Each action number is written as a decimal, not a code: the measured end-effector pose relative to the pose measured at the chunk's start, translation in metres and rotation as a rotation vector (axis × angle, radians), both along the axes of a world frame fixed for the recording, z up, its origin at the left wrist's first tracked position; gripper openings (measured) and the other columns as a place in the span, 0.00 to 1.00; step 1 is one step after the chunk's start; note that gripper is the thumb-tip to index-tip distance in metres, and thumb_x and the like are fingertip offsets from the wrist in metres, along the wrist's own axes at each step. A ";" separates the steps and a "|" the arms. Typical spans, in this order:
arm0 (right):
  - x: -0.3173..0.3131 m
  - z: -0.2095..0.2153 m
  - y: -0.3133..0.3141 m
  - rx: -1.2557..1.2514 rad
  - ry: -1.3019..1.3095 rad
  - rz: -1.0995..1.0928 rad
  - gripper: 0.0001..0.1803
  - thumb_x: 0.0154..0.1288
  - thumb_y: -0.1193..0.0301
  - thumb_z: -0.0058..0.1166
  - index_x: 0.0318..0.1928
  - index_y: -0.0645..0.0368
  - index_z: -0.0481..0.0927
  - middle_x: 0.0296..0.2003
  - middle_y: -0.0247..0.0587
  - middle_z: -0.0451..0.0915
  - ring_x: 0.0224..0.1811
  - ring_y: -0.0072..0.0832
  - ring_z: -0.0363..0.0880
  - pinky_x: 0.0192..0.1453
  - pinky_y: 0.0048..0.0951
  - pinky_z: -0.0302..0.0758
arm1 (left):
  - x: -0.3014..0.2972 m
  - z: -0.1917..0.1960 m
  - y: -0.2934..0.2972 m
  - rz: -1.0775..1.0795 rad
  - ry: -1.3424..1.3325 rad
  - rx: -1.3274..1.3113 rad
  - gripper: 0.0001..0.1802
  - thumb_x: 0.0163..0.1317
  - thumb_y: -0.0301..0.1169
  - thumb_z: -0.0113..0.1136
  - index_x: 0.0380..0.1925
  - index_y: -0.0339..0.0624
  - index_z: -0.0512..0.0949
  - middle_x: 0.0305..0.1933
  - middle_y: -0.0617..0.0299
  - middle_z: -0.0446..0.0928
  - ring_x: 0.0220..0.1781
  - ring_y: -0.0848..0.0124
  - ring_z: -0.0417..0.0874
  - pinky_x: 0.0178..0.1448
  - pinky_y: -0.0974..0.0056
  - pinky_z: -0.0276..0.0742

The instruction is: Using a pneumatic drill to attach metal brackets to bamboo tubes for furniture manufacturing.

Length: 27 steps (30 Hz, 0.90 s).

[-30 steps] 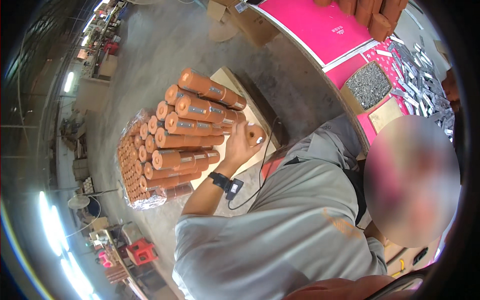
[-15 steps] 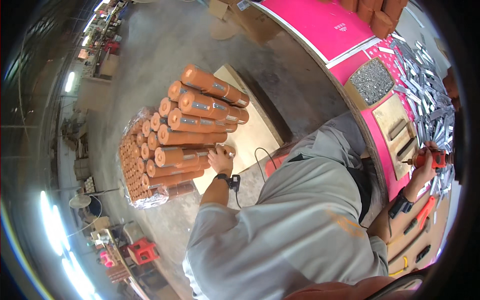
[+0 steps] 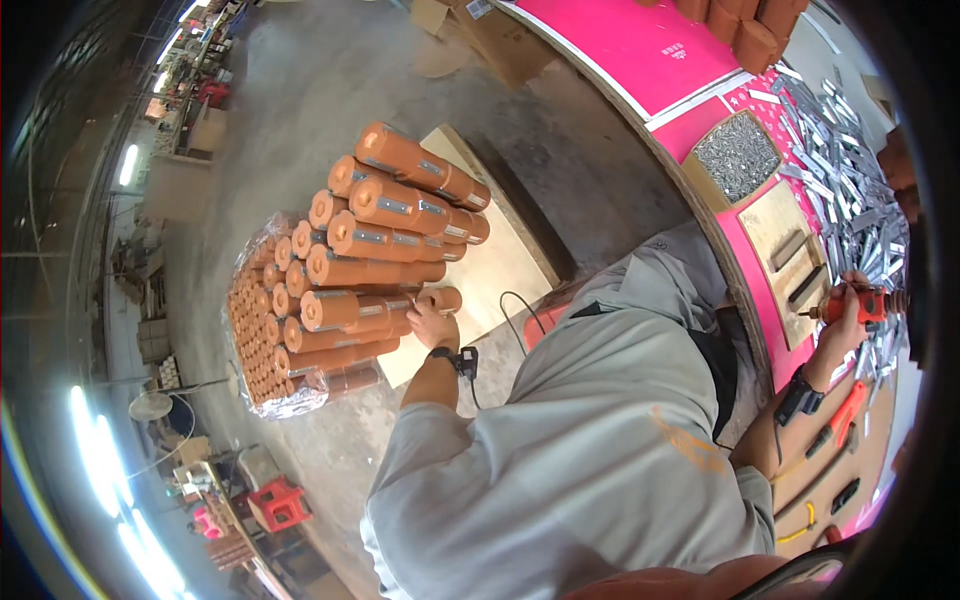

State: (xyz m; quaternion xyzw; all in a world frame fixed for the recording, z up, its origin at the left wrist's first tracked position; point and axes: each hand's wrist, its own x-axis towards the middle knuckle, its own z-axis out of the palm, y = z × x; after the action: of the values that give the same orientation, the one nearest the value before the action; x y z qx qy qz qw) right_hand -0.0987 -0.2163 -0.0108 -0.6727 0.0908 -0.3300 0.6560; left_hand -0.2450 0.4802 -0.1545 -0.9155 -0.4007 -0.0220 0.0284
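At the stack of orange-brown cylinders [image 3: 385, 268] on my left, my left hand [image 3: 432, 324] is against the near end of one cylinder [image 3: 440, 298] in the lower rows. Its fingers are bent and partly hidden, so whether they grip it does not show. Metal strips are fixed along the sides of several cylinders. Far to the right, over the workbench, my right hand [image 3: 852, 312] is closed around a red power screwdriver [image 3: 874, 303]. The tool's bit points left, over a wooden board [image 3: 771, 232] with two dark bars on it.
A box of small metal fasteners [image 3: 738, 158] and a heap of metal strips [image 3: 850, 170] lie on the pink-covered bench [image 3: 640, 55]. Red-handled pliers [image 3: 848, 412] rest nearer me. A pale panel [image 3: 510, 280] lies beneath the stack. A red stool [image 3: 280, 503] stands behind on the left.
My left hand has slid slightly down and left along the cylinder, uncovering more of its near end. My right hand still holds the screwdriver. The whole view has shifted a little.
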 end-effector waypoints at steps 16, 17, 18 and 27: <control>-0.002 0.003 0.004 0.064 0.028 0.037 0.15 0.66 0.79 0.52 0.52 0.69 0.74 0.44 0.48 0.80 0.36 0.25 0.78 0.45 0.27 0.76 | 0.014 -0.058 0.002 0.535 -0.523 -0.667 0.42 0.55 0.42 0.74 0.59 0.28 0.62 0.63 0.41 0.69 0.66 0.49 0.73 0.67 0.54 0.72; -0.007 0.008 0.002 0.060 0.038 0.030 0.15 0.66 0.79 0.53 0.52 0.68 0.74 0.44 0.47 0.80 0.36 0.25 0.78 0.45 0.27 0.76 | 0.022 -0.068 0.000 0.505 -0.517 -0.679 0.42 0.55 0.43 0.74 0.59 0.28 0.62 0.64 0.40 0.69 0.67 0.49 0.73 0.68 0.54 0.72; -0.012 0.009 -0.003 0.019 0.045 0.021 0.15 0.65 0.78 0.54 0.53 0.68 0.75 0.45 0.47 0.80 0.36 0.24 0.78 0.45 0.26 0.75 | 0.031 -0.081 -0.003 0.480 -0.521 -0.701 0.42 0.56 0.43 0.74 0.59 0.27 0.62 0.64 0.40 0.70 0.67 0.49 0.73 0.68 0.54 0.72; 0.018 -0.021 -0.008 0.184 0.003 0.221 0.19 0.64 0.78 0.53 0.55 0.68 0.74 0.47 0.49 0.79 0.37 0.27 0.78 0.46 0.27 0.77 | -0.037 -0.154 0.084 0.695 -0.413 -0.428 0.30 0.50 0.46 0.73 0.50 0.48 0.75 0.37 0.60 0.80 0.47 0.67 0.80 0.50 0.57 0.77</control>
State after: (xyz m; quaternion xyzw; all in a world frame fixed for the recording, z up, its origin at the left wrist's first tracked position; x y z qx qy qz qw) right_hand -0.0811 -0.2243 -0.0316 -0.6161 0.0469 -0.2451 0.7471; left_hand -0.2823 0.5644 -0.3086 -0.6884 -0.6768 -0.1100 -0.2364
